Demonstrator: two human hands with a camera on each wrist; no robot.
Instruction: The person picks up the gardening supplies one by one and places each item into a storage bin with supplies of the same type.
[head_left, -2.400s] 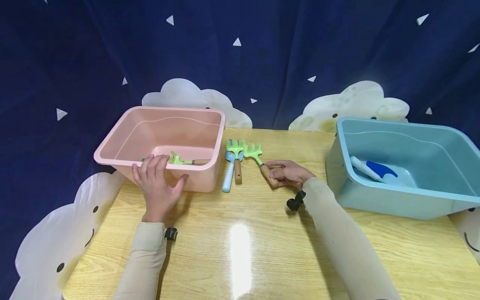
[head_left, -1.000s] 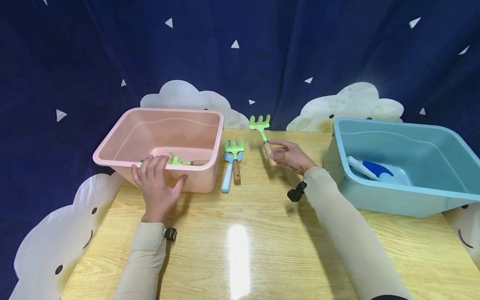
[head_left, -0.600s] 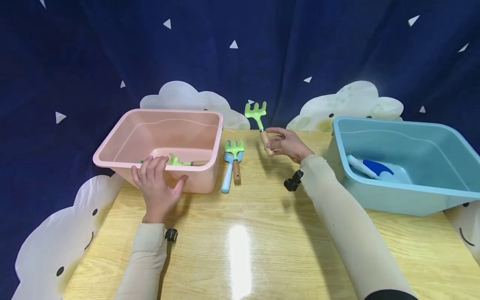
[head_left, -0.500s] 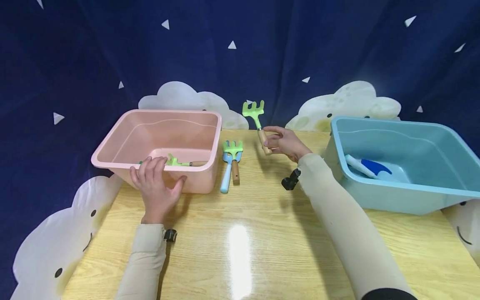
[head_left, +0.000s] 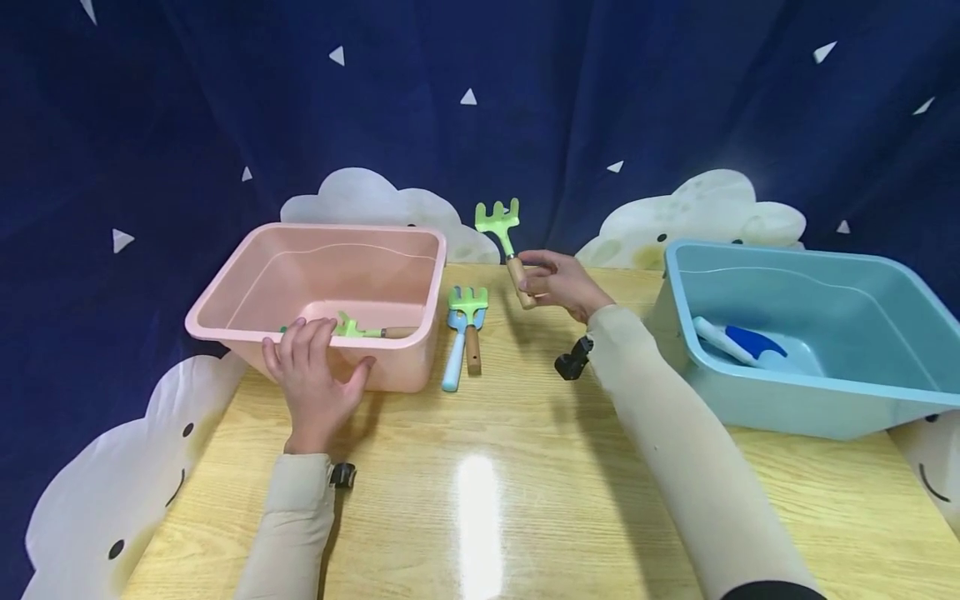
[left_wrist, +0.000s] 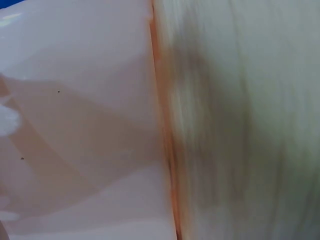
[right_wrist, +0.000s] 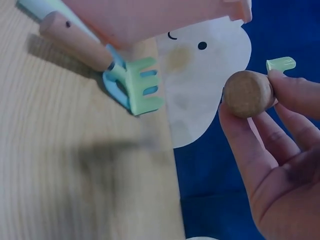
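Observation:
My right hand pinches the wooden handle of a small green hand rake above the table, tines pointing up and away. In the right wrist view the rake's handle end faces the camera between thumb and fingers. My left hand grips the front rim of the pink bin, fingers over the edge and thumb outside. Inside that bin lies a green tool with a wooden handle, partly hidden by the front wall. Between the bins, another green rake lies partly over a light blue tool.
A blue bin stands on the right of the wooden table, holding a white-handled tool with a dark blue part. A dark blue curtain with white clouds hangs behind the table.
My right hand has lifted the green rake off the table, away from the other rake, then carried it slightly left. The left hand has stayed on the pink bin's rim.

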